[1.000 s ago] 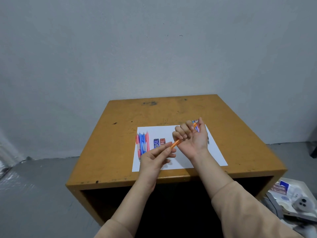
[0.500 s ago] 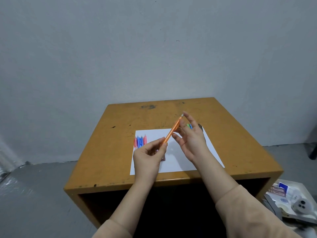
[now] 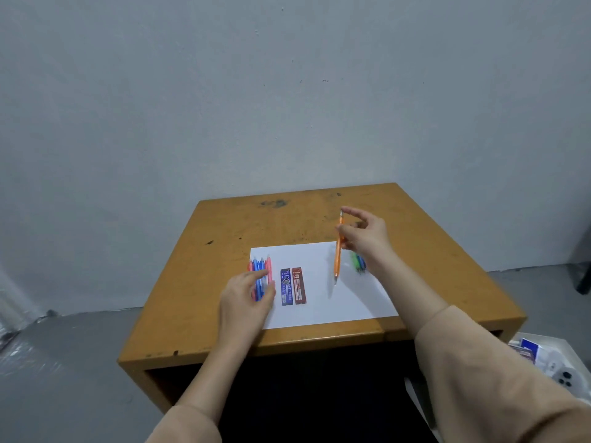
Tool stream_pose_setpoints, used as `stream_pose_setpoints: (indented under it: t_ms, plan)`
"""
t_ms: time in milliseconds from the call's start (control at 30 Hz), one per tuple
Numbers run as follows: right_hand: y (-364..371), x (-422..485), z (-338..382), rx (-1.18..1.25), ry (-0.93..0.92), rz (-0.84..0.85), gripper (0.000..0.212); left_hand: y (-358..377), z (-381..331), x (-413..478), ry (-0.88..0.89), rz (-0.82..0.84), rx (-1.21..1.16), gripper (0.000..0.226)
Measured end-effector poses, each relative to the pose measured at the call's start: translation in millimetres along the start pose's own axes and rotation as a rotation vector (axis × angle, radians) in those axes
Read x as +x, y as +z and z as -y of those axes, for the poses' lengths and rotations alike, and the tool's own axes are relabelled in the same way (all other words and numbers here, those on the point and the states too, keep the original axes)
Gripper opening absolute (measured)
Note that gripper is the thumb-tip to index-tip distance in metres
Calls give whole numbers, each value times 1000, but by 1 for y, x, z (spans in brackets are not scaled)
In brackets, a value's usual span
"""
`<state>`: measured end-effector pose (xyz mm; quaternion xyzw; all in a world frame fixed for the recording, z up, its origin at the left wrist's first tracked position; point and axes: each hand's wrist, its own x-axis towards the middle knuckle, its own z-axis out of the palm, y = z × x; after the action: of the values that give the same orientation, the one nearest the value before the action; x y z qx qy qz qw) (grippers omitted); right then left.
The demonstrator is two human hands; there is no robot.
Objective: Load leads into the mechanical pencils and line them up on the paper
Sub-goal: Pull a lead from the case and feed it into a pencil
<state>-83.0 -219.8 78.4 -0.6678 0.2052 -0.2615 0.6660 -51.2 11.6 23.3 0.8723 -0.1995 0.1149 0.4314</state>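
A white sheet of paper (image 3: 319, 302) lies on the wooden table (image 3: 224, 251). My right hand (image 3: 364, 235) pinches an orange mechanical pencil (image 3: 337, 260), held upright with its tip down just above the paper. Green and blue pencils (image 3: 358, 263) lie on the paper's right side, partly hidden by that wrist. My left hand (image 3: 246, 295) hovers with relaxed fingers over a row of pink and blue pencils (image 3: 260, 273) at the paper's left edge, holding nothing. A blue lead case (image 3: 286, 286) and a red lead case (image 3: 298, 285) lie side by side in the middle.
The table stands against a grey wall, with grey floor on both sides. A white tray (image 3: 550, 362) with small boxes and odds sits on the floor at lower right. A dark object (image 3: 583, 266) stands at the right edge.
My left hand let go of the orange pencil and dropped to the pencils at the left. My right hand swung the orange pencil upright and moved it right.
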Motion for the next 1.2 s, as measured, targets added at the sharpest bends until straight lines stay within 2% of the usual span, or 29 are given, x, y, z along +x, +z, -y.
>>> stream_pose_setpoints:
  t_ms: [200,367,533,767,1200]
  plan:
    - [-10,49,-8,-458,33,40,37,-18,40,18,-196,-6,168,31]
    - [-1,69,-21,-713,101,82,34,-17,49,20,-198,54,278,37]
    - [0,77,-28,-867,78,70,30,-13,55,23,-175,105,359,47]
    - [2,88,-36,-935,84,36,24,-10,60,23,-135,114,436,49]
    - [2,87,-34,-1042,98,76,31,-11,56,21,-128,115,464,50]
